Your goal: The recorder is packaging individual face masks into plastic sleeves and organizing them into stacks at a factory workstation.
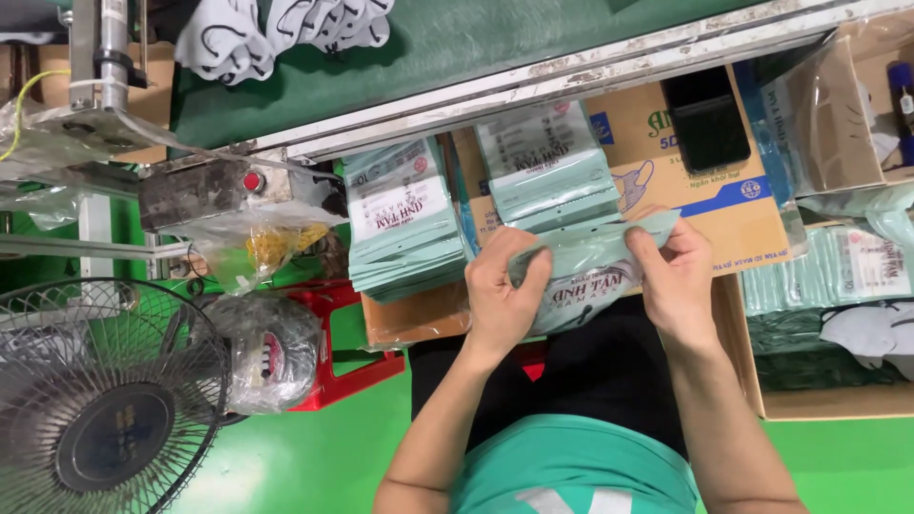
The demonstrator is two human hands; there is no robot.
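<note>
Centrally, the pouch (583,271), a pale green printed plastic packet, was held between both hands above the person's lap. The left hand (503,290) gripped the pouch's left edge, thumb on top and fingers curled underneath. The right hand (678,276) pinched its upper right corner, thumb and forefinger closed on the film. The pouch lay tilted, its right end higher than its left, spanning the gap between the hands.

Just beyond the hands, a stack (547,162) of like pouches rested on a cardboard box (705,205). A second stack (405,228) stood to the left of the first, near the left hand. More pouches (843,266) lay to the right, well apart from the right hand, beside white masks (871,333) in a carton.

A green conveyor (447,48) ran across the top, carrying white masks (276,29). A fan (105,400) stood at lower left, with a red stool (338,352) and a bagged roll (267,347) between it and the person. The floor (314,457) was green.
</note>
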